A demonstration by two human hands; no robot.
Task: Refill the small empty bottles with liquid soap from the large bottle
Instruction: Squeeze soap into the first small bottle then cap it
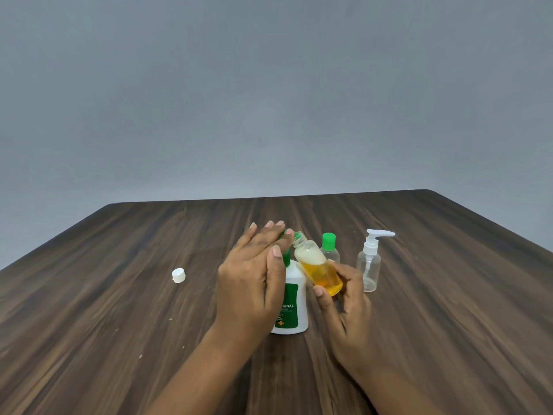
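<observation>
Wooden table (119, 295). Large soap bottle (294, 307) upright under left hand (251, 280), fingers straight, pressing the green pump (286, 256); nozzle hidden. Right hand (344, 298) pinches small clear bottle (320, 268), tilted, mouth at pump: over half full, amber, foamy. Beyond that grip, green-capped bottle (330, 250) and pump-top bottle (369, 265) look empty, unfilled. White cap (178, 275) well left.

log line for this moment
left hand: flat on large bottle pump | right hand: holds part-filled small bottle at pump | white cap: on table
</observation>
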